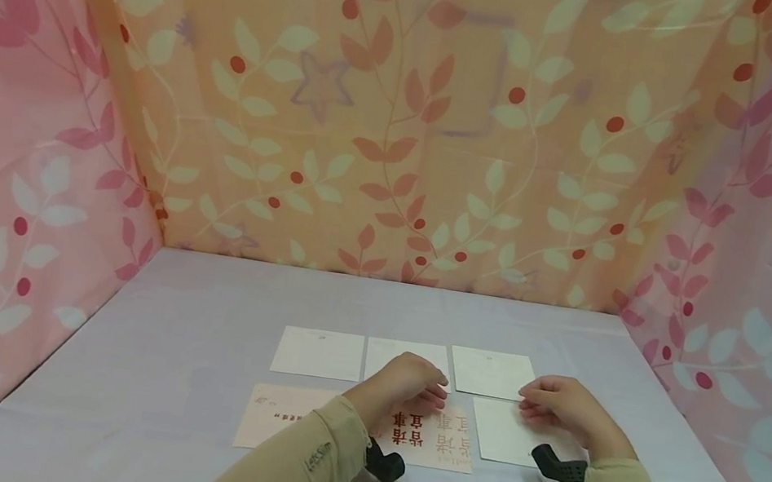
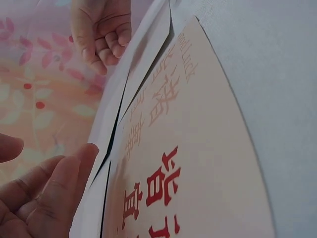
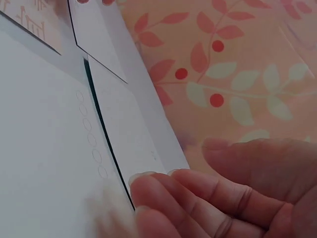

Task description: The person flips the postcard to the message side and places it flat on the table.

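Observation:
My left hand point(image 1: 406, 381) hovers over the table's middle, fingers loosely bent and holding nothing. Beneath it lie a white card point(image 1: 381, 353) and a pale pink card point(image 2: 208, 124) with red characters and "Good Luck" lettering. More pink card point(image 1: 273, 414) shows left of the forearm, which hides whether it is a separate piece. My right hand point(image 1: 569, 411) is over a lower white card point(image 1: 495, 437), beside the corner of the upper right white card point(image 1: 489, 373). In the right wrist view its fingers point(image 3: 153, 198) curl loosely around nothing; whether they touch a card I cannot tell.
Another white card point(image 1: 318, 353) lies at the upper left of the group. A white cloth point(image 1: 138, 371) covers the table. Floral curtains point(image 1: 398, 152) stand at the back and both sides. Each wrist wears a black device point(image 1: 386, 463).

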`<move>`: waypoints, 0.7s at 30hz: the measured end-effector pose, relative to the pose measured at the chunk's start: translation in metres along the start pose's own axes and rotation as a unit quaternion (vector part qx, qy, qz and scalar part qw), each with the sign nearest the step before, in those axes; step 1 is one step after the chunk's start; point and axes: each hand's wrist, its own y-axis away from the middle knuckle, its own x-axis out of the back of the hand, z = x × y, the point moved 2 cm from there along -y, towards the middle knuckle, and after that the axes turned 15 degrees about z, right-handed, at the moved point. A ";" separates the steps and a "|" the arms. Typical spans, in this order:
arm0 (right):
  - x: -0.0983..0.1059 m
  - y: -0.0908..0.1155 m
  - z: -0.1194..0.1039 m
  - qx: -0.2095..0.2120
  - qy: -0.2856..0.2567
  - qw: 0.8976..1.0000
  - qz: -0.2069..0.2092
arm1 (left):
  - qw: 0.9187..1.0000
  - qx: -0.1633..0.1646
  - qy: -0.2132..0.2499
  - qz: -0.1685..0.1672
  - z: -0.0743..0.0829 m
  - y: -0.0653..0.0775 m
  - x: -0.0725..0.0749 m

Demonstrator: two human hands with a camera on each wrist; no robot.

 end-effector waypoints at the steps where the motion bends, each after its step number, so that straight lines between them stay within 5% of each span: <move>1: -0.003 -0.001 -0.001 0.002 -0.003 1.000 -0.002 | 1.000 0.001 0.002 0.000 0.000 0.000 0.003; 10: -0.021 -0.006 -0.010 0.004 -0.019 1.000 -0.003 | 1.000 -0.004 0.025 0.003 -0.004 0.002 0.030; 21: -0.035 -0.004 -0.018 0.005 -0.036 0.999 -0.023 | 0.999 -0.029 -0.017 0.018 -0.009 0.002 0.066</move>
